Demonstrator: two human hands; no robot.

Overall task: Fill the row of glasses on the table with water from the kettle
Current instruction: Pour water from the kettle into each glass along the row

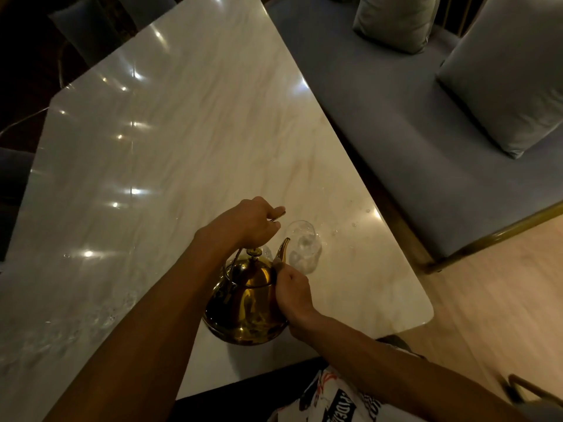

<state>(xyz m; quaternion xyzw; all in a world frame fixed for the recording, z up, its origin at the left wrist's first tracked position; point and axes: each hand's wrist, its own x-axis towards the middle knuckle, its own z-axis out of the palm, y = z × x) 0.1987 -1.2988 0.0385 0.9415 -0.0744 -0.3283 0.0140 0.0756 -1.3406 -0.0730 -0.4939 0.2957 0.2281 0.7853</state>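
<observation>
A gold kettle (pixel 246 306) is low over the near edge of the marble table (pixel 182 132), its spout aimed at a clear glass (pixel 305 247) just to the right. My left hand (pixel 248 223) grips the kettle's top handle. My right hand (pixel 293 292) is closed against the kettle's side, at the base of the spout. No stream of water shows at the spout tip. More clear glasses (pixel 112 310) stand faintly in a row along the near left of the table, partly behind my left forearm; their fill level cannot be read.
Water drops (pixel 353 223) lie on the table right of the glass. A blue-grey bench (pixel 396 123) with cushions (pixel 511 74) runs along the table's right side. Wooden floor (pixel 487 315) shows at the lower right, with a chair's edge (pixel 530 388) beside it.
</observation>
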